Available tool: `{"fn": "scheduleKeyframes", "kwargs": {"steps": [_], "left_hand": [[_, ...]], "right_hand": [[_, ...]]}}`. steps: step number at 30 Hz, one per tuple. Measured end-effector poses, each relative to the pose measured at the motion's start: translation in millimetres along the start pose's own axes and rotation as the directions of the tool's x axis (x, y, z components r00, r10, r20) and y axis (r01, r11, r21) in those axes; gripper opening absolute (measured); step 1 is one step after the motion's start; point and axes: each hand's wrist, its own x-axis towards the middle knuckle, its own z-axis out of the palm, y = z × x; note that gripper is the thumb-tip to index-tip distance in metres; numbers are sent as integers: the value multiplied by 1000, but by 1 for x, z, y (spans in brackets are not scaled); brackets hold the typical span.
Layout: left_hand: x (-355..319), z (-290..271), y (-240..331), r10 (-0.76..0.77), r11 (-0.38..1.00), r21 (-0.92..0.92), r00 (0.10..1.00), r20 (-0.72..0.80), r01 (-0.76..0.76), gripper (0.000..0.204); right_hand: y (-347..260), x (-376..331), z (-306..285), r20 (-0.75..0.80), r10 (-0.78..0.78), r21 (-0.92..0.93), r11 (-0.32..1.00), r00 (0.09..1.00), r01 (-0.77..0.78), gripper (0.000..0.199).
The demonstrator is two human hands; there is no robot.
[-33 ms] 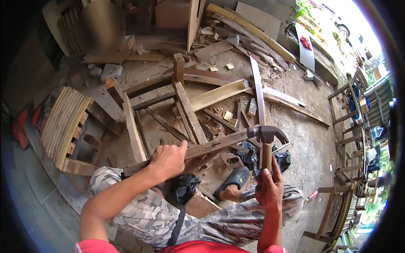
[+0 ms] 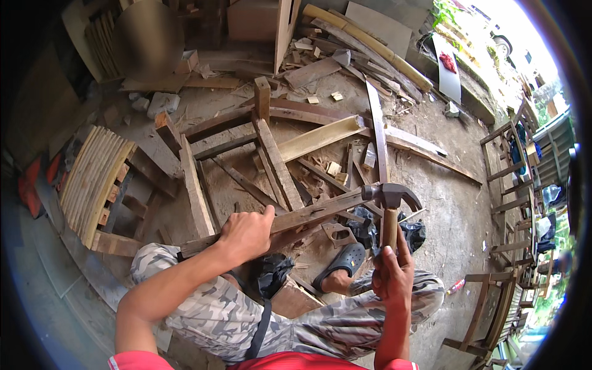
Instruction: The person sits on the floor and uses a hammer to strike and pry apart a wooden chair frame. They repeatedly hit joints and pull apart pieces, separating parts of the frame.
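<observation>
Hammer (image 2: 391, 198) and wooden rail (image 2: 308, 216) are meeting just above the person's knees: the claw hammer's steel head is sitting at the far end of the long dark rail, touching or nearly touching it. The right hand (image 2: 392, 279) is gripping the hammer's wooden handle low down, fingers clenched round it, the head pointing up and away. The left hand (image 2: 245, 234) is clamping the rail near its middle, fingers curled over its top edge, pressing it across the camouflage trousers (image 2: 209, 314). A foot in a grey clog (image 2: 343, 261) is resting on the dirt floor (image 2: 444, 209) beneath the rail. Beyond it, a half-built chair frame (image 2: 265, 142) is lying among offcuts, with a slatted curved panel (image 2: 92, 179) to the left.
</observation>
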Motion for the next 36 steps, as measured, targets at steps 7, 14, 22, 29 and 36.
{"fn": "scheduleKeyframes", "kwargs": {"steps": [7, 14, 22, 29, 36], "left_hand": [[5, 4, -4, 17, 1000, 8, 999, -51, -17, 18], [7, 2, -1, 14, 999, 50, 998, -55, -11, 18], [7, 0, -2, -2, 998, 62, 999, -35, 5, 21], [10, -1, -8, -25, 995, 92, 999, -25, 27, 31], [9, 2, -6, -6, 993, 114, 998, -57, 12, 30]], "right_hand": [[-5, -11, 26, 67, 124, 9, 992, 990, -124, 65], [16, -23, 49, 37, 79, 1, 997, 996, -79, 68], [20, -29, 48, -154, -91, 177, 977, 984, 118, 70], [42, -45, 84, 24, 59, 124, 990, 998, -62, 68], [37, -44, 68, -154, -43, 201, 977, 987, 74, 72]]}}
